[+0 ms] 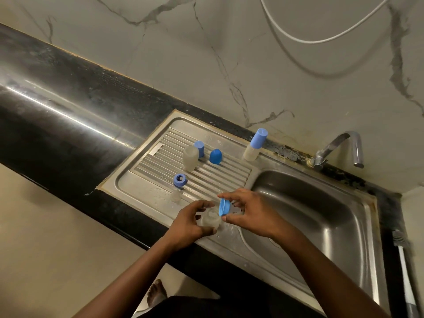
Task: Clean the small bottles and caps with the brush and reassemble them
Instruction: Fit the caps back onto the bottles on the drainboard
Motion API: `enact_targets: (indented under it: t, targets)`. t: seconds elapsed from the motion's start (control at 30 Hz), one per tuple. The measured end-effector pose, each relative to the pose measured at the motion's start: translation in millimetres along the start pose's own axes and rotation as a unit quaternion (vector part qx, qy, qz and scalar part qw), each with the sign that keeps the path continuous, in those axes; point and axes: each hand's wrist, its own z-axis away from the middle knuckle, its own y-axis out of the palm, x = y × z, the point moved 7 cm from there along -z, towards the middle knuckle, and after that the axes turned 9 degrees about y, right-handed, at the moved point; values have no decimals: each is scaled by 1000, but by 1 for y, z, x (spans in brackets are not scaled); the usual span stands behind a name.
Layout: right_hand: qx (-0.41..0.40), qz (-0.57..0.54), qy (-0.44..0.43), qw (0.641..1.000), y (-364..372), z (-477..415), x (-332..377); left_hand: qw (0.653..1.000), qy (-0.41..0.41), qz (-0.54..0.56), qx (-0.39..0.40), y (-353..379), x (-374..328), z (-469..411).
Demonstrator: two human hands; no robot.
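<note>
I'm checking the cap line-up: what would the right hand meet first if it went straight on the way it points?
Most likely the small clear bottle held in the left hand, just ahead of the blue cap; depth unclear.

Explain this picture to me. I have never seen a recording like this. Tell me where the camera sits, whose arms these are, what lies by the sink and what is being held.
There is no machine here. A person wears one wide-angle camera on the head, looking down, so the two bare arms are their own. The left hand grips a small clear bottle. The right hand pinches a blue screw ring, tilted beside the bottle's mouth and not yet screwed on.

On the steel drainboard stand an open clear bottle, a blue cap behind it, a rounded blue cap, a second blue ring and a small clear piece. A capped bottle stands near the wall. The sink basin and tap are to the right.
</note>
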Motion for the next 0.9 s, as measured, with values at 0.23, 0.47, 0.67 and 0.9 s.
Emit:
enact_targets:
  t: [0.23, 0.47, 0.67, 0.9]
  targets:
    - [21, 139, -29, 990, 5, -9, 11, 999, 24, 10, -26, 2, -3, 0]
    - [49, 253, -59, 964, 23, -21, 28, 999, 27, 12, -38, 0, 3, -1]
    - [42, 362, -88, 927, 32, -24, 47, 998, 42, 19, -49, 0, 0, 3]
    - [34, 367, -3, 930, 39, -34, 43, 998, 37, 12, -53, 1, 4, 5]
